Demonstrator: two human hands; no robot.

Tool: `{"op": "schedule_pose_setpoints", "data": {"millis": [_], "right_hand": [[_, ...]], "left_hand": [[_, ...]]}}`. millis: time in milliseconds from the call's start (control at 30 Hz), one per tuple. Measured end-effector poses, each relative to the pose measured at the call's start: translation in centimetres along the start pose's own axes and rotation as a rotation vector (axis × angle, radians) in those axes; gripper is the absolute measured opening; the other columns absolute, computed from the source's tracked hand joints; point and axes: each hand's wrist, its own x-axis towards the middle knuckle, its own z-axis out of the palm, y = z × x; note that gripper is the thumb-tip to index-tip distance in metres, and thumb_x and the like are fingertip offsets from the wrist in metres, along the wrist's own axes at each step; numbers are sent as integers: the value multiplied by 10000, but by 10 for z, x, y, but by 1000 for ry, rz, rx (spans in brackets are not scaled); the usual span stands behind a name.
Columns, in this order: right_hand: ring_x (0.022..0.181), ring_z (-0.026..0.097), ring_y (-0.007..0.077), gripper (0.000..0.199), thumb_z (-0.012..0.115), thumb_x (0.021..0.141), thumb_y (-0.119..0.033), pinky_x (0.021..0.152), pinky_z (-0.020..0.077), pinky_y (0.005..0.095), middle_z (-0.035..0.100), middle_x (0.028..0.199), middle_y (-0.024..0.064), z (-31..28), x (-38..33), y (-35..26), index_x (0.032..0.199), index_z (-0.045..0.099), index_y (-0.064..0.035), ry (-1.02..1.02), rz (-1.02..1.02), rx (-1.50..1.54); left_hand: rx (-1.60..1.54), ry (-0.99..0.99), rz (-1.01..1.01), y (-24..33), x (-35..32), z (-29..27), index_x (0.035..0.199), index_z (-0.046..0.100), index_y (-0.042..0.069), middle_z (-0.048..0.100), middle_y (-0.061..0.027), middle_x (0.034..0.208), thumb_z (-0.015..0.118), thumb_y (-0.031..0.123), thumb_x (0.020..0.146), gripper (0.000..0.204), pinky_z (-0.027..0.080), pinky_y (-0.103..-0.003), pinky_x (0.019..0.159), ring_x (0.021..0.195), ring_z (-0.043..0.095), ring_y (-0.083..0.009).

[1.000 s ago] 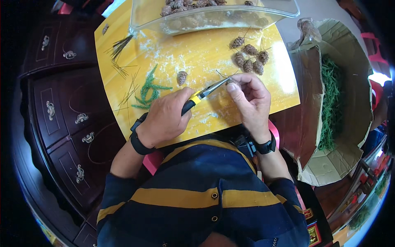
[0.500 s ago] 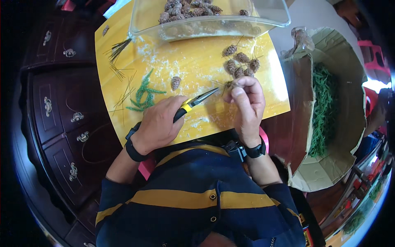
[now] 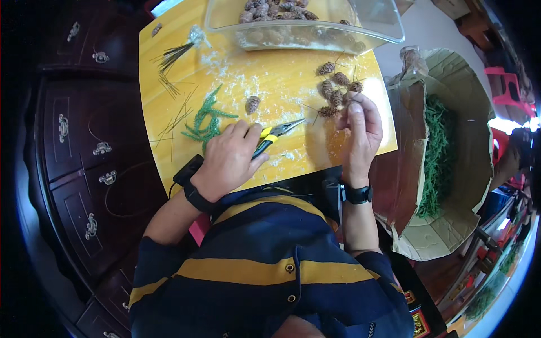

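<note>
My left hand [image 3: 228, 160] is closed over the handles of black-and-yellow needle-nose pliers [image 3: 286, 127], whose jaws point right, low over the table. At the right, the thumb and fingers of my right hand [image 3: 363, 138] pinch the near end of a small brown pine cone [image 3: 328, 111]; thin wires stick out from its left side. Several other pine cones [image 3: 336, 98] lie clustered beside it, some with wires. One lone pine cone [image 3: 252, 103] sits between the hands. Next to my left fingers lies a green artificial sprig [image 3: 205, 121].
A clear plastic bin [image 3: 315, 36] of pine cones stands at the table's far side. Dark wires [image 3: 176, 55] and white flakes lie on the yellow table [image 3: 225, 93]. To the right is an open cardboard box [image 3: 459, 217] with green artificial foliage [image 3: 437, 152]; dark drawers [image 3: 79, 141] stand left.
My right hand has carried the wired pine cone right, to the cluster. The pliers and my left hand have shifted slightly right in view, and the whole view has moved a little.
</note>
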Motion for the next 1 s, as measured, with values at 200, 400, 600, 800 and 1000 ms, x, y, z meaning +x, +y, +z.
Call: {"op": "schedule_pose_setpoints", "data": {"millis": [200, 400, 600, 800, 1000], "right_hand": [[706, 564, 85, 204, 560, 1018, -144, 628, 485, 224, 626, 876, 22, 3, 9, 4, 1144, 656, -16, -13, -135, -304], [716, 642, 111, 188, 621, 977, -155, 618, 514, 237, 664, 902, 52, 19, 32, -20, 1093, 676, -18, -281, -347, -997], [704, 695, 154, 212, 702, 893, -150, 585, 528, 273, 696, 840, 87, 56, 34, -37, 1069, 684, -34, -333, -532, -1317], [675, 688, 189, 211, 720, 872, -186, 595, 528, 329, 691, 793, 92, 96, 22, -17, 1034, 694, -54, -557, -474, -1155], [670, 683, 266, 219, 741, 851, -226, 598, 528, 374, 684, 797, 122, 139, 14, 8, 984, 700, -57, -724, -430, -1413]], "left_hand": [[-82, 70, 63, -2, -4, 13, 1246, 531, 33, 552, -133, 1084, 778, 263, 771, 583, 528, -404, 757, 996, 583, -312], [-192, 184, 54, -9, -11, 29, 1272, 503, 27, 526, -144, 1137, 782, 244, 768, 615, 536, -385, 728, 1052, 554, -307], [-346, 355, -14, -42, -45, -4, 1110, 605, 51, 612, -108, 970, 768, 182, 787, 385, 533, -373, 691, 882, 632, -283], [-206, 552, -350, -119, -76, -35, 955, 652, 65, 668, -107, 855, 748, 118, 807, 184, 522, -376, 637, 749, 671, -283], [-199, 459, -479, -144, -78, -11, 902, 648, 50, 662, -99, 807, 734, 141, 824, 147, 516, -383, 615, 715, 668, -280]]}}
